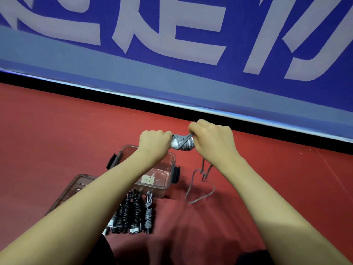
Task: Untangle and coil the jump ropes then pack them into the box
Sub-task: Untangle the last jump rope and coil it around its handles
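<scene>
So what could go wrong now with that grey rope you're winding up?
1. The loose tail of the grey rope lies in loops on the red floor; it could knot as it is pulled in.
2. Both the left hand and the right hand grip the bundle, so if one slips, the wraps may spring loose.
3. The coiled ropes lie outside the clear box; the tail might snag them.

— What's the person wearing?
— Nothing on the arms: both forearms bare, no sleeves, watch or rings on the left hand (154, 141) or right hand (212, 138).
— Anything lower?
— Dark clothing at the bottom edge.
</scene>
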Demonstrator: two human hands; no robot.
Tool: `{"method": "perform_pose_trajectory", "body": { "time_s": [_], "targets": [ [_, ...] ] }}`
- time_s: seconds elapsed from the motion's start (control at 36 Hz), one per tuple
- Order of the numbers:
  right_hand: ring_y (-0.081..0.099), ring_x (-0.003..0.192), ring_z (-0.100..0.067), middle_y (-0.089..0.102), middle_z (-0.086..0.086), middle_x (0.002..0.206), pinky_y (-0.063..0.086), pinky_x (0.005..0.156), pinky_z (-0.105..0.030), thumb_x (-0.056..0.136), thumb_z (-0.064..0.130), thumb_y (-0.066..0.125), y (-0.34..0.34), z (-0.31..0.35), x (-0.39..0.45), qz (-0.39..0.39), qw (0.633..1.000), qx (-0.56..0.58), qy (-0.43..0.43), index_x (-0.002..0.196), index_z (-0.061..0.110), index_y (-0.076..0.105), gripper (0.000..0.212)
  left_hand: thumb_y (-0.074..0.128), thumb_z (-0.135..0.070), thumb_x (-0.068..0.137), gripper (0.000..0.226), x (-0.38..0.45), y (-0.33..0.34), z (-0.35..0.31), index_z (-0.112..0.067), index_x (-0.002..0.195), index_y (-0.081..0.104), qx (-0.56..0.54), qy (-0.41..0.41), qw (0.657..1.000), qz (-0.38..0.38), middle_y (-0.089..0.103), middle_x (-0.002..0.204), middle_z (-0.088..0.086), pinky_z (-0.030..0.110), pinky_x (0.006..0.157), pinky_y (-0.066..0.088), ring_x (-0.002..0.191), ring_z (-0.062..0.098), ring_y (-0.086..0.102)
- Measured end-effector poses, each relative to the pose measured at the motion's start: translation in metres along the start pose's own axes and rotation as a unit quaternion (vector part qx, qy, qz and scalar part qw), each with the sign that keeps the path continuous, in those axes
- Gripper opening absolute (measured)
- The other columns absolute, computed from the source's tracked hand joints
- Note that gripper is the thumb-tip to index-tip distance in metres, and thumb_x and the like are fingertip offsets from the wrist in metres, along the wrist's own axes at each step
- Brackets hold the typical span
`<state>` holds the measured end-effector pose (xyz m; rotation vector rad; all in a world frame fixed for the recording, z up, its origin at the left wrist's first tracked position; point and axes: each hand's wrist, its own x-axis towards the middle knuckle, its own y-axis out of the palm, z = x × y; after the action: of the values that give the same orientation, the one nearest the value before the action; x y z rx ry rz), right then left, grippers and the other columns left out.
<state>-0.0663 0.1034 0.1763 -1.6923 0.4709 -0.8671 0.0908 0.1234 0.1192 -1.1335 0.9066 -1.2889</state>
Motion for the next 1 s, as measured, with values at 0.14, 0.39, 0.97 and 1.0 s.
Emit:
{"method": "perform_pose_trajectory", "body": {
  "time_s": [0.14,0.39,0.97,1.0],
  "targets": [
    [0.057,0.091,-0.031,0.066,-0.003,0.089,0.032,0.066,-0.031,0.088,0.019,0.053,0.005,-0.009,0.003,-0.051,0.969,0.169,0.171,0.094,0.018,0.059,0.008,0.042,-0.009,0.092,0.025,0.000,0.003,-0.001,-0.016,0.115,0.050,0.040,0.046,0.998,-0.009,0.065,0.102,0.005,0.025,0.050,0.025,0.090,0.030,0.064],
    [0.048,0.072,-0.024,0.045,0.006,0.056,0.031,0.062,-0.028,0.084,0.041,0.061,0.013,-0.020,0.007,-0.002,0.969,0.147,0.198,0.057,0.018,0.048,0.038,0.054,-0.010,0.054,0.008,0.001,0.006,-0.005,-0.017,0.053,0.053,-0.007,0.229,0.959,-0.168,0.044,0.036,-0.002,0.014,0.049,0.014,0.027,0.017,0.043],
    [0.061,0.101,-0.038,0.066,-0.018,0.105,0.042,0.074,-0.036,0.096,0.032,0.048,0.031,-0.020,0.002,0.057,0.990,0.071,0.105,0.109,0.009,0.061,0.029,0.059,-0.014,0.081,0.042,-0.014,-0.028,-0.010,-0.018,0.111,0.030,-0.403,0.086,0.892,-0.187,0.067,0.078,0.010,0.032,0.054,0.034,0.066,0.041,0.059],
    [0.061,0.099,-0.038,0.066,-0.018,0.102,0.039,0.071,-0.035,0.096,0.039,0.046,0.032,-0.016,0.002,0.057,0.990,0.072,0.103,0.109,0.009,0.061,0.036,0.059,-0.013,0.083,0.040,-0.013,-0.030,-0.011,-0.014,0.113,0.033,-0.422,0.057,0.885,-0.187,0.065,0.078,0.012,0.034,0.055,0.033,0.069,0.043,0.058]
  ]
}}
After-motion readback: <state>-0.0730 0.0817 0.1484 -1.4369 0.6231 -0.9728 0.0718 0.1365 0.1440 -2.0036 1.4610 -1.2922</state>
